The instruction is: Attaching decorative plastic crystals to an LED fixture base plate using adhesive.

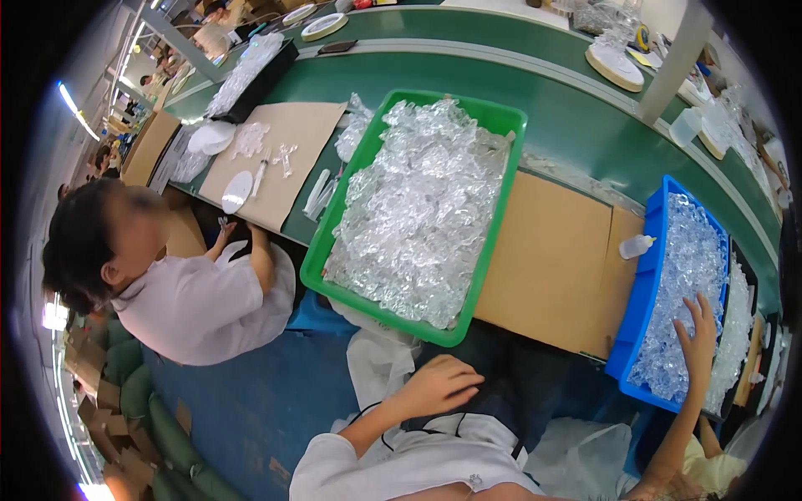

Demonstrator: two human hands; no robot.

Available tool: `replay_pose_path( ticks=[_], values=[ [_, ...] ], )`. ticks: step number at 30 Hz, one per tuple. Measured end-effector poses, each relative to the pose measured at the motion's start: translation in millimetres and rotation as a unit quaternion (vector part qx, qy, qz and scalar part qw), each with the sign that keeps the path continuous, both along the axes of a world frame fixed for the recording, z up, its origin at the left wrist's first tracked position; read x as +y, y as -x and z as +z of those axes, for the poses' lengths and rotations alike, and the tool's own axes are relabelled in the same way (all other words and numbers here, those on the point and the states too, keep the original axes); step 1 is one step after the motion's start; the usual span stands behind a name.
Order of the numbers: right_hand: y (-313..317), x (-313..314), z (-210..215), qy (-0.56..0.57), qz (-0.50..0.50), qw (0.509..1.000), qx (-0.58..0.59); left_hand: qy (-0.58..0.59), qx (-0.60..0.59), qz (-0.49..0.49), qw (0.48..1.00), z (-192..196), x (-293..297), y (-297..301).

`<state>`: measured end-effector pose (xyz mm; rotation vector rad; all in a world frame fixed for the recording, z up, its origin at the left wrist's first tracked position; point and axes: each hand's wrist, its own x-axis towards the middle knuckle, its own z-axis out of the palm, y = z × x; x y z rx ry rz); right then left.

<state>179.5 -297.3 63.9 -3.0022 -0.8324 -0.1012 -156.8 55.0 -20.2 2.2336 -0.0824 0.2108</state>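
My left hand (439, 384) hovers below the near end of a green plastic tray (454, 336), its fingers loosely stretched out and nothing visible in them. That tray is heaped with clear, glossy plastic pieces (418, 209). On the right, my right hand (700, 338) is over a blue plastic bin (626, 338), fingers spread. Small clear pieces (681, 275) fill this bin, and the hand is at their right side; whether the fingertips touch them I cannot tell. A brown cardboard sheet (543, 259) lies between the two containers. Beside the blue bin is a small translucent bottle (637, 246).
At the left sits a co-worker (192, 301) in a pale shirt, facing a cardboard sheet (292, 125) with clear parts. A black tray (255, 92) of clear pieces stands beyond. More clear pieces (733, 326) are right of the blue bin. A grey post (678, 58) rises at the back right.
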Motion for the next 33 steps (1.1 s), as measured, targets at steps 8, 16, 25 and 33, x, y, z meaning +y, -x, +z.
replay_pose_path(
  ticks=[8, 16, 25, 33],
  values=[
    [88.4, 61.9, 42.8, -0.109, 0.131, 0.985, 0.039, -0.147, 0.203, 0.366, 0.896, -176.5, 36.6, 139.4],
    [158.1, 170.8, 17.4, -0.134, 0.368, 0.869, 0.302, 0.120, 0.374, 0.224, 0.892, -197.7, 33.8, 201.3],
    [219.7, 233.1, -40.8, -0.098, 0.484, 0.798, 0.345, 0.060, 0.290, 0.176, 0.939, -169.3, 21.9, 179.6],
    [200.5, 191.0, -48.4, -0.155, 0.284, 0.887, 0.330, -0.179, 0.441, -0.027, 0.879, -111.6, 91.7, 119.1]
  ],
)
